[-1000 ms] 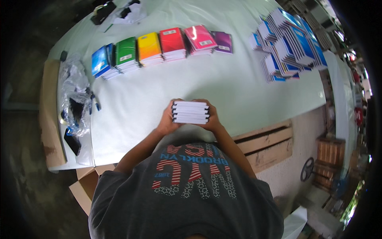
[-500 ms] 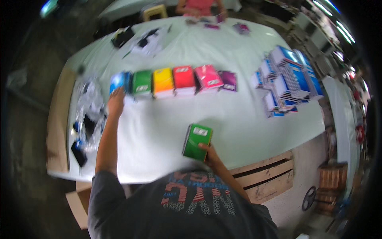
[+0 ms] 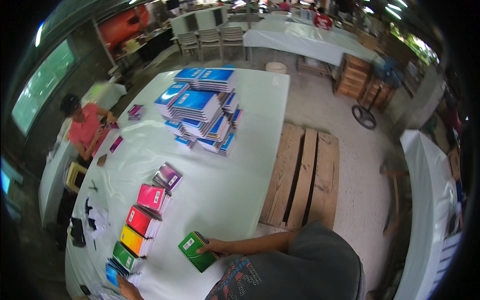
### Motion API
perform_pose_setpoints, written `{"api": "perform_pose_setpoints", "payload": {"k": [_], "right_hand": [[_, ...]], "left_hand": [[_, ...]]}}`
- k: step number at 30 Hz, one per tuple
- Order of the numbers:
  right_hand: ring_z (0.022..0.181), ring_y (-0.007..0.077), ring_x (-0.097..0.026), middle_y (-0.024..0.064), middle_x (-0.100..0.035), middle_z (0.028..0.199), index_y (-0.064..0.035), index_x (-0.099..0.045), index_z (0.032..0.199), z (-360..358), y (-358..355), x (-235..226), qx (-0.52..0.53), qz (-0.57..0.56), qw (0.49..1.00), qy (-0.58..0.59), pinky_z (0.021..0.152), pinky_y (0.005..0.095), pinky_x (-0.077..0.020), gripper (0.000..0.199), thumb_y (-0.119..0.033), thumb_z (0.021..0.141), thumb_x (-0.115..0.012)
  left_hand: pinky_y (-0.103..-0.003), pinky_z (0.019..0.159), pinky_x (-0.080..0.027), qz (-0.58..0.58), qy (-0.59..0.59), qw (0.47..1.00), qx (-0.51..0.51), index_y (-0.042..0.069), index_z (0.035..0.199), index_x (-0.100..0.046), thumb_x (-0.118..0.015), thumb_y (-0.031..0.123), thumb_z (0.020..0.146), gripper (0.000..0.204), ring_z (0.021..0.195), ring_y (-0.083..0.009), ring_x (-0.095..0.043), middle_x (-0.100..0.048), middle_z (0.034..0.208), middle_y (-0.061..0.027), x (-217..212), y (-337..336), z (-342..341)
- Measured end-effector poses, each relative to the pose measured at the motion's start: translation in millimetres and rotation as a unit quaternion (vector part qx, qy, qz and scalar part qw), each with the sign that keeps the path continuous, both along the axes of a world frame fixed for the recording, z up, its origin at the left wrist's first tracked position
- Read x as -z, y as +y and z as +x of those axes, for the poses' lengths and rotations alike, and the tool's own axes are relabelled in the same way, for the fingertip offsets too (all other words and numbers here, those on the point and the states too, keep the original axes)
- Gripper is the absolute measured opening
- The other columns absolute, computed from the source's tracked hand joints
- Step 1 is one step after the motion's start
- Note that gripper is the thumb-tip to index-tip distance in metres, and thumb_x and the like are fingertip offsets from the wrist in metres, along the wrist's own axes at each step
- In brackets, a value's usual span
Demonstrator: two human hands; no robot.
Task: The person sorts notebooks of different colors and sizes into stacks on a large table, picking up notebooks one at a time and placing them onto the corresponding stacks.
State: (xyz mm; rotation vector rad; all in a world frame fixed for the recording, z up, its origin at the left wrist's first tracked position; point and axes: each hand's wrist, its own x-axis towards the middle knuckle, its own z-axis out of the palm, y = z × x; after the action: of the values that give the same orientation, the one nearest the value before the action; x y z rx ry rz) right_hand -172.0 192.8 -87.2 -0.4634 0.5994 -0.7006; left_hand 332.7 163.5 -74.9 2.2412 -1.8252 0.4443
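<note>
Your left hand (image 3: 127, 289): it reaches to the bottom-left end of the table (image 3: 250, 165), at the blue notebook stack (image 3: 116, 274). It is cut off by the frame's lower edge, so you cannot tell how far it is open or whether it grips anything.
Row of stacks: you have six small stacks near the table's left long edge: blue, green (image 3: 125, 256), yellow (image 3: 134, 239), red (image 3: 142, 220), pink (image 3: 154, 197) and purple (image 3: 167, 176). They stand just beside one another, the purple one a little apart.
Your right hand (image 3: 214, 246): its fingers are closed on the right edge of one green spiral notebook (image 3: 198, 251), thumb on top. The notebook sits tilted at the table's near right edge, right of the green and yellow stacks.
Open room: you have bare cloth between the row and the right edge, and again between the purple stack and the big pile.
Blue notebook pile (image 3: 202, 112): it sits toward the table's far end, many blue-covered books heaped in uneven layers. You cannot count them.
Small items: dark objects (image 3: 80, 231) lie at the left edge, too small to tell.
Person in pink (image 3: 85, 131): they sit at the left edge, with a few purple notebooks (image 3: 135, 111) close by on the table.
Wooden pallet (image 3: 302, 175): it lies on the floor along the table's right edge.
Hard to see: your torso hides the table's nearest corner.
</note>
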Motion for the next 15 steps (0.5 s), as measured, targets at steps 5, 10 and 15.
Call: {"api": "perform_pose_setpoints", "payload": {"k": [5, 10, 15], "right_hand": [[0.093, 0.0181, -0.06, 0.0091, -0.061, 0.106, -0.0037, -0.052, 0.116, 5, -1, 5, -0.008, 0.008, 1.0, 0.013, 0.081, 0.0322, -0.05, 0.048, -0.023, 0.077, -0.071], [0.094, 0.018, -0.06, 0.0093, -0.061, 0.108, -0.0037, -0.051, 0.119, 0, 2, 9, 0.021, -0.009, 0.999, 0.023, 0.081, 0.0318, -0.0498, 0.05, -0.032, 0.082, -0.067], [0.098, 0.0186, -0.059, 0.0113, -0.059, 0.111, -0.0031, -0.047, 0.122, -4, 0, 34, -0.026, 0.08, 0.976, -0.2, 0.083, 0.0351, -0.0506, 0.055, -0.043, 0.086, -0.06]], "left_hand": [[-0.048, 0.088, -0.04, -0.011, -0.073, 0.98, -0.183, 0.002, 0.109, -0.06, -0.06, 0.03, 0.081, 0.04, 0.097, -0.0365, -0.059, -0.061, 0.109, -0.0203, -23, 1, -17], [-0.035, 0.091, -0.044, -0.265, 0.388, 0.862, 0.19, -0.008, 0.113, -0.057, -0.048, 0.006, 0.09, 0.029, 0.101, -0.0289, -0.058, -0.06, 0.112, -0.0213, -82, 11, -175], [-0.043, 0.079, -0.041, -0.032, 0.076, 0.919, 0.386, 0.011, 0.116, -0.056, -0.064, 0.027, 0.079, 0.041, 0.097, -0.0253, -0.054, -0.057, 0.111, -0.0037, -4, 99, -353]]}}
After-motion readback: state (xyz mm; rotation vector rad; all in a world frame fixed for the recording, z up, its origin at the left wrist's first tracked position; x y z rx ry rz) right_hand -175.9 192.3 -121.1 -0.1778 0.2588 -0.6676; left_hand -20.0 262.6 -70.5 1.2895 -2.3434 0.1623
